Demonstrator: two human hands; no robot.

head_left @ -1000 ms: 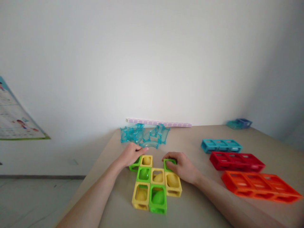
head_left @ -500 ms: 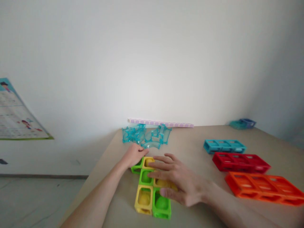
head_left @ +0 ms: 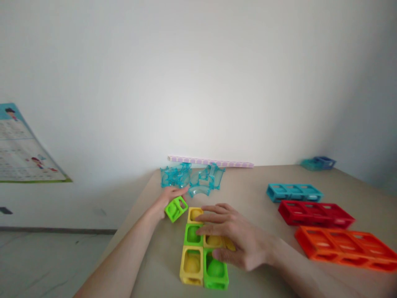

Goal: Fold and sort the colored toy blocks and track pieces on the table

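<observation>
My left hand (head_left: 167, 198) is closed on a green cube block (head_left: 176, 209), which is tilted and apart from the others. Beside it lies a group of yellow and green hollow cube blocks, among them a yellow block (head_left: 191, 265) and a green block (head_left: 215, 269) at the near end. My right hand (head_left: 234, 236) rests over the right side of this group with its fingers spread, partly covering several blocks. Its fingertips touch the tops of the blocks.
Clear teal track pieces (head_left: 175, 176) lie at the back left, before a purple patterned strip (head_left: 211, 161) along the wall. On the right are three-cell frames: teal (head_left: 294, 193), red (head_left: 316, 213) and orange (head_left: 345, 248). Small bins (head_left: 324, 162) stand in the far right corner.
My left hand has pulled the green block away from the group, to the left, and tipped it. My right hand stays on the group, almost unmoved.
</observation>
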